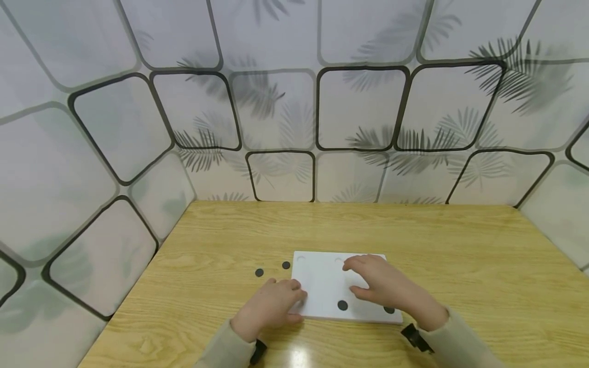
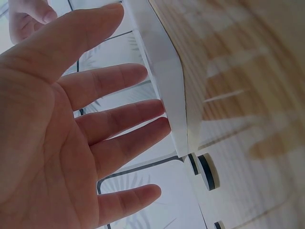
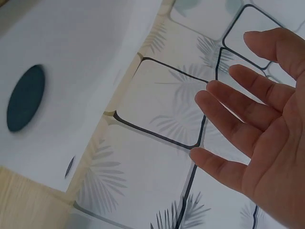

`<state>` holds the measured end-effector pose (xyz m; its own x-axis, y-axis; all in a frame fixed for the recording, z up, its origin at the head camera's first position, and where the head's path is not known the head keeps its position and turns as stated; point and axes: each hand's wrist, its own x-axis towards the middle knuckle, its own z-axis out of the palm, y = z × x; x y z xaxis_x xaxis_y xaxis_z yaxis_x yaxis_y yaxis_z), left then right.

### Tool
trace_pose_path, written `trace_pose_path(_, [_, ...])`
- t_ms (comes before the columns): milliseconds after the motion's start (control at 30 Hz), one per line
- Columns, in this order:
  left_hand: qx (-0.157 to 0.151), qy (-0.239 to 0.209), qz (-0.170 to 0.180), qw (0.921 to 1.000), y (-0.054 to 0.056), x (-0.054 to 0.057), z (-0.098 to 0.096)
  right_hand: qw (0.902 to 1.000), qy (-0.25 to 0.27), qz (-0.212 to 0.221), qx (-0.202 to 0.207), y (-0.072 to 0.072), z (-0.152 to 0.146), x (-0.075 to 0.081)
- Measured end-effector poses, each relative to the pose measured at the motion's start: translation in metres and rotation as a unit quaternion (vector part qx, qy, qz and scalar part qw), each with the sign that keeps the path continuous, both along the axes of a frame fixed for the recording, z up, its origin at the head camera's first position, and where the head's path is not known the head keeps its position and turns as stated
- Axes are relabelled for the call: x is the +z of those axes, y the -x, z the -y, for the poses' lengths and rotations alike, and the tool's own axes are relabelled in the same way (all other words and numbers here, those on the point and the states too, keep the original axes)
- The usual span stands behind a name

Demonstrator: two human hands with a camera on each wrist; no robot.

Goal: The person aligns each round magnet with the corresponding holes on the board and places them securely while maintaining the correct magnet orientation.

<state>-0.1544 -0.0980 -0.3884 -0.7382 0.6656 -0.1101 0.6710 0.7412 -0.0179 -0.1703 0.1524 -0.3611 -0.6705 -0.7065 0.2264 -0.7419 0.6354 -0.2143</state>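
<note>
A white rectangular board [image 1: 322, 286] lies on the table, with shallow round recesses [image 1: 301, 258] showing along its far side. On its near side sit two dark round discs, one disc [image 1: 342, 305] near the middle and another disc [image 1: 389, 309] toward the right corner, partly covered by my right arm. My left hand [image 1: 276, 302] is at the board's left edge, fingers spread and fingertips right at the rim in the left wrist view. Over the right part of the board hovers my right hand [image 1: 379, 281], its fingers relaxed and apart, holding nothing.
Two more dark discs, a nearer one [image 1: 259, 272] and one [image 1: 286, 265] close to the board, lie on the table to the left. The wooden table [image 1: 460, 245] meets a patterned curtain-like backdrop [image 1: 363, 107] behind and at both sides.
</note>
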Motion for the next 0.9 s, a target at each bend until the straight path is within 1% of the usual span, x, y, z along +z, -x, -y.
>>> trace_pose_path(133, [-0.003,-0.002,-0.003,1.0,0.0,0.0,0.0,1.0,0.004,0.002,-0.003,-0.002,-0.004,0.0])
trace_pose_path(367, [-0.001,-0.005,0.001,1.0,0.0,0.0,0.0,0.9999,0.005,0.007,-0.008,-0.006,-0.01,-0.001])
trace_pose_path(667, [-0.001,-0.008,-0.003,1.0,0.0,-0.001,0.0,0.9999,0.005,0.006,-0.014,-0.011,-0.022,-0.002])
trace_pose_path(800, [0.0,-0.008,-0.005,1.0,0.0,-0.002,0.0,0.9997,-0.001,0.004,-0.023,-0.011,-0.027,-0.005])
trace_pose_path(900, [0.002,-0.008,-0.004,1.0,0.0,-0.001,-0.001,0.9994,-0.011,0.012,-0.031,-0.01,-0.03,-0.005])
